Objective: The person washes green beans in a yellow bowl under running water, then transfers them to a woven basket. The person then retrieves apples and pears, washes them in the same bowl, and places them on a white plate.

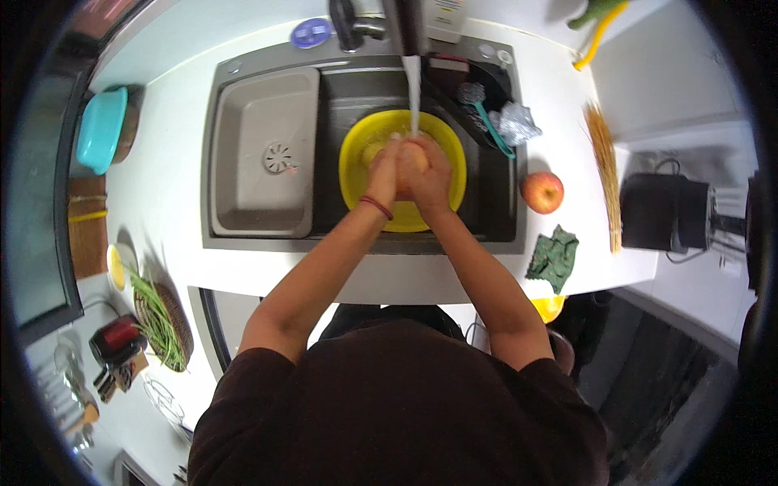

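Under the running faucet (406,30), my left hand (383,173) and my right hand (434,179) close together around a reddish apple (413,158). The fingers cover much of it, and a stream of water (414,91) falls onto it. Both hands are inside a yellow basin (351,188), which stands in the dark sink (334,97). Beside my left fingers, a yellowish round fruit (372,150) partly shows in the basin; its kind is unclear. A red band circles my left wrist. On the counter to the right sits another red apple (543,192).
A beige draining tray (249,200) fills the sink's left side. In the right corner, a black caddy (495,79) holds a teal-handled brush (489,121) beside crumpled foil (516,123). A green cloth (553,258) and a straw bundle (603,176) lie right; a basket of green stalks (161,322) stands left.
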Available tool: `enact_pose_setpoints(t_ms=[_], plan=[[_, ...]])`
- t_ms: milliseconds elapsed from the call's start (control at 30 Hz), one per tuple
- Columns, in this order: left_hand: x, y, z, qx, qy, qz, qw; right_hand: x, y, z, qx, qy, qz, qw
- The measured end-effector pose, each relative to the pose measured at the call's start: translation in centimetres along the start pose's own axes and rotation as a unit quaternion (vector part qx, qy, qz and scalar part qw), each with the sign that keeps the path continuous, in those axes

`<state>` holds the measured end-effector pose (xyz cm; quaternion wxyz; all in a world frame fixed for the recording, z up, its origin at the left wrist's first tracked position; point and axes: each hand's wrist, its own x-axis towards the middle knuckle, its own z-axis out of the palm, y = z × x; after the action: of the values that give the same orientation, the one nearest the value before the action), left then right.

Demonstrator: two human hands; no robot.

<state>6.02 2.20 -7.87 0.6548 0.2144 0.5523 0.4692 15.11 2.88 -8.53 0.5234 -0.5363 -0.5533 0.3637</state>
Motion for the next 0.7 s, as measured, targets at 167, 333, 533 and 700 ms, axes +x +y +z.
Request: enact_pose_setpoints(t_ms=[167, 333, 533, 700], plan=[[-2.3, -0.1, 1.9, 0.159, 0.086, 0.092, 0.979, 1.1, 2.9, 0.0, 0.199, 0.013, 0.271, 0.942], [-1.0, -2.7, -0.7, 0.122, 0.019, -0.096, 0.988, -0.4, 6.4, -1.1, 0.146, -0.089, 0.413, 0.894], [-0.2, -7.8, -3.1, 0.384, -0.075, 0.030, 0.920, -1.5, 11.8, -1.0, 0.045, -0.233, 0.477, 0.847], [-0.1, -6.5, -3.1, 0.459, -0.046, -0.048, 0.886, -1.3, 13.6, -0.6, -0.280, -0.239, 0.250, 0.895]])
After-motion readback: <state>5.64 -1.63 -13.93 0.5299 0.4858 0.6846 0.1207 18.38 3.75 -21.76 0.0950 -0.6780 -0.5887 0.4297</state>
